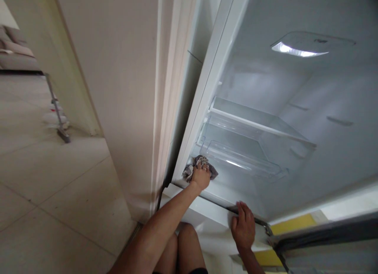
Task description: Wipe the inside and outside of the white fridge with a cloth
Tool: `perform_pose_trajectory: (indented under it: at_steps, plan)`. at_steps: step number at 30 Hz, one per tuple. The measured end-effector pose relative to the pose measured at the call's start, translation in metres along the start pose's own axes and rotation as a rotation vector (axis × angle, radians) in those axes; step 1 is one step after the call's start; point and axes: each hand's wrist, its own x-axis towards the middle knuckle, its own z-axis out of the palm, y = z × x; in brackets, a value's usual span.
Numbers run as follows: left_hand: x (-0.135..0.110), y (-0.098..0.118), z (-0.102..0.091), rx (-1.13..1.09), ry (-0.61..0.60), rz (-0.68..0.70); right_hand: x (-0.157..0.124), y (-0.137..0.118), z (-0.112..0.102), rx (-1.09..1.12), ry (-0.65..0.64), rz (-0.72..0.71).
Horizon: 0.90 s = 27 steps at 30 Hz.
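I look into an open white fridge, tilted in view. My left hand is closed on a crumpled grey cloth and presses it onto the fridge floor at the front left corner, just in front of a clear plastic drawer. My right hand lies with its fingers stretched out on the front edge of the fridge compartment, holding nothing. A glass shelf sits above the drawer. My knees show below between my arms.
The fridge lamp is lit on the inner ceiling. The fridge's cream side panel stands at the left. A mop or broom leans by a wall on the tiled floor. A sofa is far left. The yellow-edged door is at right.
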Motion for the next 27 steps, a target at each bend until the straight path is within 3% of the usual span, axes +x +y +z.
perform_pose_trajectory:
  at_steps: [10, 14, 21, 24, 27]
  plan:
    - [0.012, 0.007, -0.006, -0.035, -0.077, -0.051, -0.004, 0.002, 0.005, 0.055, -0.007, 0.026]
    - [0.014, 0.021, -0.007, -0.076, -0.071, -0.114, -0.003, 0.0, 0.007, 0.066, 0.008, 0.04]
    - [-0.005, 0.045, -0.015, -0.285, 0.112, 0.121, 0.003, -0.001, 0.006, 0.101, -0.07, 0.14]
    - [-0.019, 0.038, -0.027, -0.374, 0.284, 0.108, 0.01, -0.001, 0.002, 0.174, -0.093, 0.237]
    - [-0.038, 0.016, -0.041, -0.432, 0.512, 0.043, 0.029, -0.013, -0.001, 0.289, -0.091, 0.398]
